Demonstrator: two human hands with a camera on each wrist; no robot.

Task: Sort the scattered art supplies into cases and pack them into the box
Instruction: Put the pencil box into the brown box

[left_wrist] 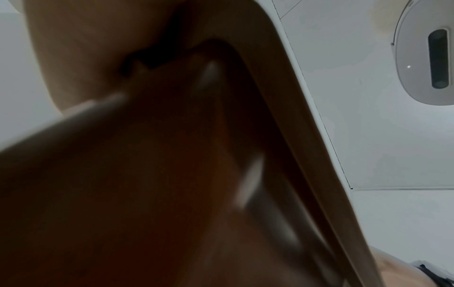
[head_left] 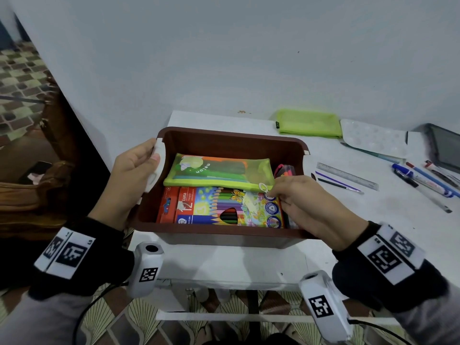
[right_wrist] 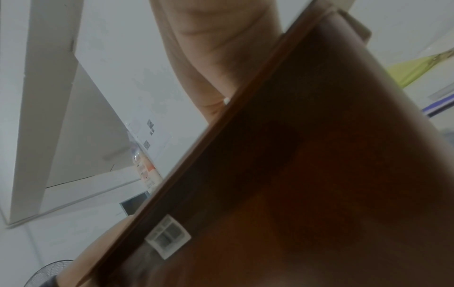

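Note:
A brown plastic box [head_left: 231, 135] stands on the white table. My left hand [head_left: 149, 160] grips the box's white side handle [head_left: 159, 168]. Inside lie a green mesh pouch [head_left: 219, 170], a coloured pencil box [head_left: 224, 207], a red carton [head_left: 169, 205] and a pink marker case [head_left: 286, 170]. My right hand [head_left: 276, 192] reaches over the right front rim, fingers curled on the pencil box's right end; its thumb is hidden. The left wrist view shows only the box's dark, blurred wall [left_wrist: 172, 174]. In the right wrist view, a finger [right_wrist: 209, 48] hooks over the box's rim [right_wrist: 245, 108].
On the table right of the box lie a second green pouch [head_left: 310, 123], a clear paint palette [head_left: 373, 140], a ruler [head_left: 347, 176], thin brushes [head_left: 336, 183], several pens [head_left: 423, 180] and a dark tablet [head_left: 445, 148]. A wooden chair [head_left: 37, 190] stands left.

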